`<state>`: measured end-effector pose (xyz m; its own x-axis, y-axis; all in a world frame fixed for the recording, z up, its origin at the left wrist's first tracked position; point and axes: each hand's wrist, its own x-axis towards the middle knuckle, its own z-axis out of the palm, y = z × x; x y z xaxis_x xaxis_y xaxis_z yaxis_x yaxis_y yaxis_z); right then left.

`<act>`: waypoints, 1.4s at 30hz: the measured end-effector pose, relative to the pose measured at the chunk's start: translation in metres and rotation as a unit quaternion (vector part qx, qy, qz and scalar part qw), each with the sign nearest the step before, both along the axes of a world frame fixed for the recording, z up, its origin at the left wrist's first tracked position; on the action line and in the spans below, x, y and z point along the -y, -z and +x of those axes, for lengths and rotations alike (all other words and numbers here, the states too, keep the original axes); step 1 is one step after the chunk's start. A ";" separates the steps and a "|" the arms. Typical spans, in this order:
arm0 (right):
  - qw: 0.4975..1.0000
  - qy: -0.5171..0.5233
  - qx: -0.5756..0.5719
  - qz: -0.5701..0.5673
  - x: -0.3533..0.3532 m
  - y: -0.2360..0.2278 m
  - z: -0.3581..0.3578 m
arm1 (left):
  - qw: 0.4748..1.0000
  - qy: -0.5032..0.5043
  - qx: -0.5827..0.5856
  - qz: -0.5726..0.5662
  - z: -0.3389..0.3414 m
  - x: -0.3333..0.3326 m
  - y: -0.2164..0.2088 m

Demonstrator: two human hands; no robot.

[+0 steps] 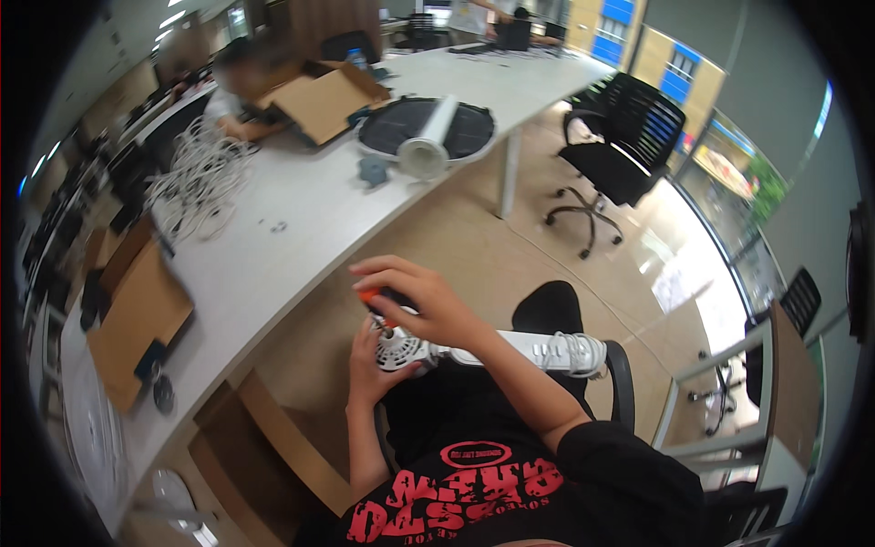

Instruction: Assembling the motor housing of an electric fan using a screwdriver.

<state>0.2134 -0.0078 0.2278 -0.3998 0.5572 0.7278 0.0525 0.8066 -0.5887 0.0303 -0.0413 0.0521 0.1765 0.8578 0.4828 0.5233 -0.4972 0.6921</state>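
Across my lap lies a white fan body (519, 345), its round vented motor housing (401, 352) toward the left and a coiled white cord (578, 354) around its right end. My left hand (363, 372) holds the motor housing from the left and below. Above it, my right hand (415, 296) is closed around the handle of an orange and black screwdriver (371, 295). The screwdriver points down at the housing's middle, by a short shaft; my fingers partly hide this spot, and I cannot tell whether the tip touches.
The long white table (301, 237) holds a round black base (378, 137) with a white tube (440, 123), a grey knob (372, 170), white cables (196, 178) and cardboard boxes (141, 310). A person (232, 87) sits across it. An open carton (292, 447) stands beside me; an office chair (629, 132) is beyond.
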 end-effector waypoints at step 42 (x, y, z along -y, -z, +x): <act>0.994 -0.094 0.056 -0.027 0.024 0.003 -0.059 | 0.981 -0.193 0.032 0.004 -0.025 0.086 0.008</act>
<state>0.1545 -0.0321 0.2247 -0.5768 0.5023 0.6442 -0.0280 0.7760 -0.6301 0.0051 -0.1268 0.0440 -0.1912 0.8511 0.4890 0.6290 -0.2763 0.7267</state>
